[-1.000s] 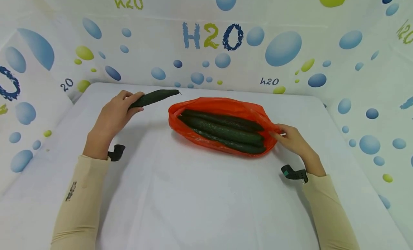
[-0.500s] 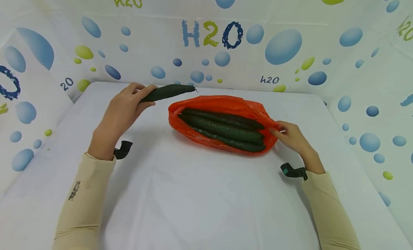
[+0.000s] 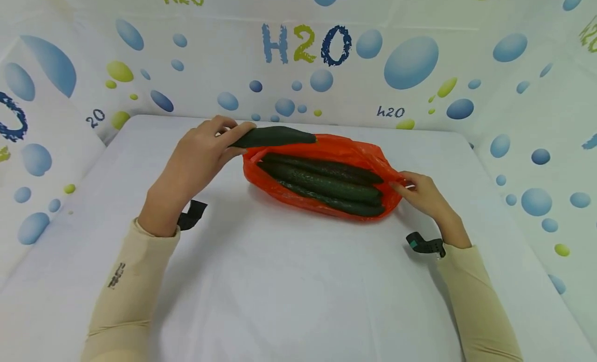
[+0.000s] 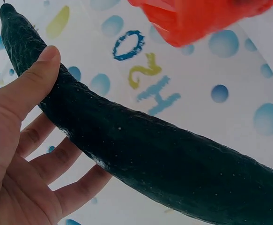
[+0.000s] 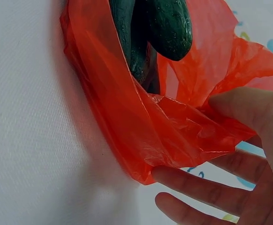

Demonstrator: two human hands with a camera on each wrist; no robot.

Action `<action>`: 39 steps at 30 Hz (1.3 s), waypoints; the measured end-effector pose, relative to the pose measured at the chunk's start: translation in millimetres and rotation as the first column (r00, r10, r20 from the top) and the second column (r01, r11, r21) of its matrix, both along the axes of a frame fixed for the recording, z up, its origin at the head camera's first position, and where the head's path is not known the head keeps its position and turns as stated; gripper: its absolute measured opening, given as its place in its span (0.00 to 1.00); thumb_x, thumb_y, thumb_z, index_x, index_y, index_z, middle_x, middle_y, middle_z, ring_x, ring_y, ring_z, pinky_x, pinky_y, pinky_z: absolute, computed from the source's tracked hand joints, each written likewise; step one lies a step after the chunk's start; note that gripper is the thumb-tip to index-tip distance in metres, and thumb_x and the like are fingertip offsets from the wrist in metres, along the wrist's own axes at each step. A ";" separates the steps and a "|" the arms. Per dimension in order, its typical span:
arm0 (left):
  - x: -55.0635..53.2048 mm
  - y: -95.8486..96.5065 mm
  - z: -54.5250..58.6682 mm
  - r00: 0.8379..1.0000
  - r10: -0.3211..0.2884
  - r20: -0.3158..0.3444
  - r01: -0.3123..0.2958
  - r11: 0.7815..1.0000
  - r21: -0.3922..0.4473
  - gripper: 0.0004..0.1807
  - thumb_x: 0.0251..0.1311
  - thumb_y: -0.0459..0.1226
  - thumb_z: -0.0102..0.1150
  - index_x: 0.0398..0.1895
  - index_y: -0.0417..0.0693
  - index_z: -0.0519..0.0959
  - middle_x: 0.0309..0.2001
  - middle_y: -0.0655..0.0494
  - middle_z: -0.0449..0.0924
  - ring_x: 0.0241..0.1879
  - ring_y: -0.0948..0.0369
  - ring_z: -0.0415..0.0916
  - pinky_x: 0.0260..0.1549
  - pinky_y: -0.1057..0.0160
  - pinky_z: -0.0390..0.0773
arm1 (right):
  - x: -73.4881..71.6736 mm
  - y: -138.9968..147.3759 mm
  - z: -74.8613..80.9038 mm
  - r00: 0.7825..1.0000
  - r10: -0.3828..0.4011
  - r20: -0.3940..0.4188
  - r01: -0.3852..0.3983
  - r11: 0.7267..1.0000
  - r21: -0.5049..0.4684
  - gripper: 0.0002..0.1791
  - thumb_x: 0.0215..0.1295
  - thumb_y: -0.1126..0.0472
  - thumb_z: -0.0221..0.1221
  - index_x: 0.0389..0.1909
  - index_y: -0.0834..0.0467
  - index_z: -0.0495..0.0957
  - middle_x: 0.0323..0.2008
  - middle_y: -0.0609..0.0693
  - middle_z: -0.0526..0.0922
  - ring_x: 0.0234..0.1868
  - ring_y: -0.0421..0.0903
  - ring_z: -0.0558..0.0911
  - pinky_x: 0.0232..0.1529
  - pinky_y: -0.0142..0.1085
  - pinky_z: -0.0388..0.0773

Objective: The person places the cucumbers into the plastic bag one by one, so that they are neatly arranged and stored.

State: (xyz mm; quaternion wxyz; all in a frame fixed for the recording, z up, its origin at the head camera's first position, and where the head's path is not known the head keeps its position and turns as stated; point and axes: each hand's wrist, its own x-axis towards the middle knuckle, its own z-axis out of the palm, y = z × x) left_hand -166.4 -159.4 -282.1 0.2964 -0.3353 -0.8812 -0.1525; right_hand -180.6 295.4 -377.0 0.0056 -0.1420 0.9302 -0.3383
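In the head view my left hand (image 3: 200,152) grips a dark green cucumber (image 3: 277,137) by one end, its other end reaching over the back left rim of a red plastic bag (image 3: 364,153). Close up, the left wrist view has the thumb on one side of this cucumber (image 4: 141,140) and the fingers under the other. Inside the open bag several cucumbers (image 3: 326,183) lie side by side. At the bag's right end my right hand (image 3: 422,196) pinches the edge; the right wrist view shows the thumb pressing the crumpled plastic (image 5: 188,126) against the fingers.
The bag rests on a table (image 3: 289,289) spread with a white cloth. Behind it and at both sides hangs a white sheet (image 3: 200,45) printed with blue and green drops. Each wrist carries a small black device (image 3: 425,245).
My left hand has carried the cucumber to the right, from beside the bag to over its back left part. My right hand stays at the bag's right end.
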 end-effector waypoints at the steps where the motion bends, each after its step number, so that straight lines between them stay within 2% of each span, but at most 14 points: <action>1: 1.1 2.8 0.6 1.000 -0.012 -0.017 0.012 1.000 -0.007 0.27 0.54 0.32 0.70 0.59 0.48 0.77 0.45 0.41 0.77 0.37 0.46 0.76 0.35 0.49 0.78 | 0.2 -0.5 0.6 1.000 0.000 0.000 0.000 1.000 -0.003 0.19 0.73 0.61 0.53 0.57 0.70 0.74 0.51 0.67 0.80 0.48 0.61 0.79 0.50 0.53 0.79; 10: 8.4 37.0 6.6 0.988 -0.110 -0.105 0.100 0.990 -0.100 0.27 0.54 0.39 0.71 0.59 0.50 0.77 0.44 0.42 0.78 0.39 0.47 0.78 0.37 0.52 0.81 | 0.0 -1.6 3.0 1.000 -0.007 0.019 0.007 1.000 -0.010 0.20 0.73 0.60 0.53 0.58 0.70 0.73 0.51 0.67 0.80 0.49 0.62 0.78 0.51 0.57 0.77; 17: 7.8 68.4 8.0 0.954 -0.242 -0.179 0.220 0.966 -0.135 0.26 0.54 0.40 0.70 0.57 0.49 0.76 0.42 0.44 0.79 0.36 0.49 0.80 0.33 0.54 0.81 | -0.4 -1.4 4.7 1.000 -0.004 0.031 0.005 1.000 -0.012 0.20 0.73 0.60 0.53 0.58 0.69 0.74 0.51 0.67 0.79 0.49 0.61 0.78 0.51 0.56 0.78; 22: 8.6 87.4 3.4 0.934 -0.304 -0.187 0.281 0.949 -0.140 0.24 0.55 0.41 0.70 0.56 0.51 0.78 0.42 0.47 0.79 0.37 0.51 0.80 0.36 0.53 0.82 | -0.7 0.3 2.7 1.000 0.004 0.017 -0.004 1.000 -0.010 0.18 0.73 0.63 0.52 0.57 0.69 0.74 0.52 0.68 0.79 0.50 0.62 0.78 0.52 0.57 0.77; 24: 9.5 94.5 1.2 0.929 -0.323 -0.181 0.297 0.942 -0.158 0.23 0.56 0.41 0.69 0.56 0.52 0.78 0.43 0.48 0.79 0.39 0.52 0.79 0.36 0.55 0.81 | -0.4 0.6 2.0 1.000 0.004 0.016 -0.004 1.000 -0.013 0.18 0.73 0.63 0.51 0.57 0.70 0.74 0.52 0.68 0.79 0.50 0.63 0.78 0.52 0.58 0.77; 27: 12.8 103.6 -1.2 0.930 -0.336 -0.151 0.301 0.929 -0.214 0.23 0.59 0.43 0.66 0.59 0.55 0.77 0.46 0.49 0.78 0.42 0.54 0.79 0.37 0.58 0.80 | -0.3 0.7 0.8 1.000 -0.002 0.026 0.002 1.000 -0.016 0.19 0.73 0.62 0.52 0.57 0.69 0.74 0.52 0.67 0.79 0.49 0.63 0.78 0.51 0.58 0.77; 32: 18.7 115.3 -6.4 0.939 -0.341 -0.049 0.308 0.896 -0.319 0.27 0.63 0.40 0.64 0.65 0.60 0.72 0.52 0.51 0.76 0.50 0.53 0.76 0.47 0.57 0.78 | -0.9 0.3 -0.1 0.999 -0.012 0.042 0.013 1.000 -0.017 0.20 0.73 0.61 0.52 0.58 0.69 0.73 0.52 0.67 0.79 0.51 0.62 0.78 0.53 0.58 0.76; 35: 17.8 122.0 -11.6 0.938 -0.347 -0.005 0.323 0.879 -0.350 0.27 0.65 0.40 0.62 0.67 0.62 0.70 0.54 0.52 0.75 0.52 0.54 0.75 0.50 0.57 0.76 | -1.3 -0.2 0.3 0.999 -0.020 0.040 0.020 1.000 -0.014 0.19 0.73 0.61 0.53 0.58 0.69 0.74 0.52 0.67 0.79 0.51 0.62 0.78 0.53 0.58 0.76; 39: 11.9 129.5 -21.2 0.937 -0.350 0.003 0.327 0.872 -0.364 0.27 0.66 0.42 0.60 0.67 0.63 0.70 0.55 0.53 0.75 0.53 0.54 0.74 0.51 0.58 0.75 | -1.9 -1.1 -0.2 0.999 -0.019 0.040 0.019 1.000 -0.014 0.19 0.73 0.61 0.53 0.58 0.69 0.74 0.53 0.67 0.79 0.52 0.62 0.77 0.54 0.58 0.75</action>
